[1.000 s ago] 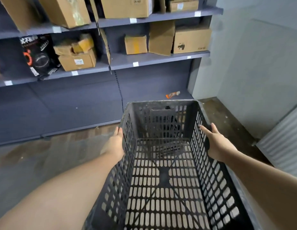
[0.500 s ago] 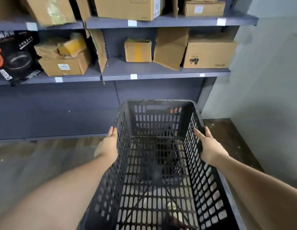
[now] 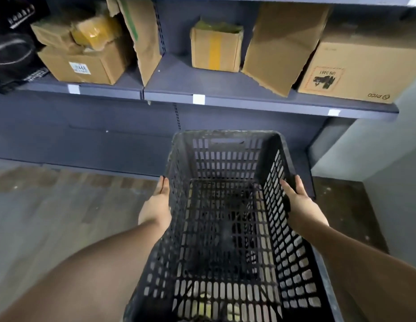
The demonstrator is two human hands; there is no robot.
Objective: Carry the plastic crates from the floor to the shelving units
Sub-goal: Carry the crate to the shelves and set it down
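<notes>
A dark grey slatted plastic crate [image 3: 225,156] is held up in front of me, empty, its far end pointing at the shelving unit [image 3: 237,103]. My left hand [image 3: 156,205] presses flat against the crate's left wall from outside. My right hand [image 3: 300,203] clasps the right rim, thumb inside the crate. The crate's far edge is below the level of the grey shelf board and close to the unit's lower back panel.
On the shelf stand cardboard boxes: a labelled one [image 3: 81,63] at left, a small yellow-taped one [image 3: 215,49], a leaning flattened one [image 3: 281,47], a large one [image 3: 355,68] at right. A black package [image 3: 14,47] sits far left. A pale wall [image 3: 388,159] stands right.
I have moved closer to the shelving with the crate; the shelf and boxes now loom larger and higher in view. Both hands keep their hold on the crate's sides.
</notes>
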